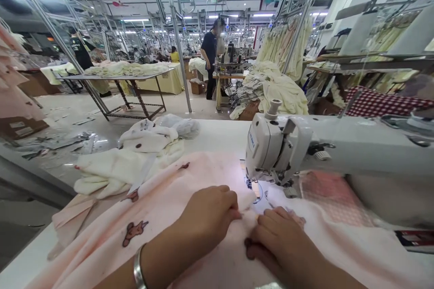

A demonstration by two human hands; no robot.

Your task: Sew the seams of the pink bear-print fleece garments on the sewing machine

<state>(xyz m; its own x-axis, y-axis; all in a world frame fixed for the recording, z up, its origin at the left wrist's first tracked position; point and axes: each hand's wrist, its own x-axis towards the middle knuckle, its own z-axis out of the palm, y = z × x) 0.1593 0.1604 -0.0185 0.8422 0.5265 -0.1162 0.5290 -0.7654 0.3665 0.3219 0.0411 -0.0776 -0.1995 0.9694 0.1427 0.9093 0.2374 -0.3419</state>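
Note:
A pale pink fabric (pixel 159 207) with small brown bear prints lies across the white sewing table (pixel 220 133). My left hand (pixel 210 214) is curled, its fingertips pinching a fold of this fabric just in front of the needle. My right hand (pixel 281 239) is also curled and presses the same fabric beside it, knuckles up. Both hands almost touch. The white sewing machine (pixel 278 144) stands right behind them, its head and presser foot (pixel 254 187) just above the cloth. A silver bangle (pixel 138 268) circles my left wrist.
A heap of cream and white printed pieces (pixel 135 158) lies on the table's left. A red checked cloth (pixel 376 101) sits behind the machine. A person in dark clothes (pixel 209 56) stands at a far workstation. Metal tables, racks and stacked cream garments (pixel 278 86) fill the hall.

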